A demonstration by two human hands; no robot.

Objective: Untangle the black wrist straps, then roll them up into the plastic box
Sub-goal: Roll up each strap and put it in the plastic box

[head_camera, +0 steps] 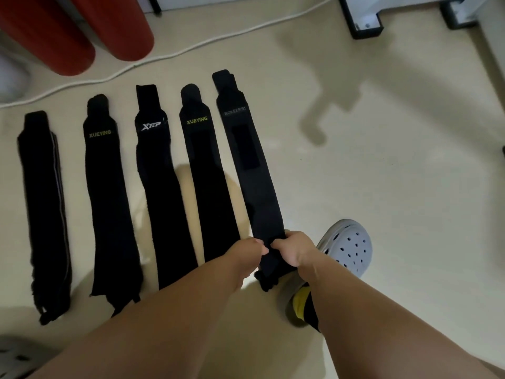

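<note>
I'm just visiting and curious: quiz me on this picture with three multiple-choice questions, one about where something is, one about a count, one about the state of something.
1. Which strap do both hands grip?
A. the far-left one
B. the middle XTEP strap
C. the BOKEERSI strap at the right end of the row

2. How many black straps lie in the row?
A. three
B. five
C. seven

3. How are the straps lying?
A. stretched out flat, side by side
B. knotted in a heap
C. rolled into coils

Answers:
1 C: the left hand and right hand pinch the near end of the BOKEERSI strap.
2 B: five can be counted on the floor.
3 A: each lies straight, like the XTEP strap.
</note>
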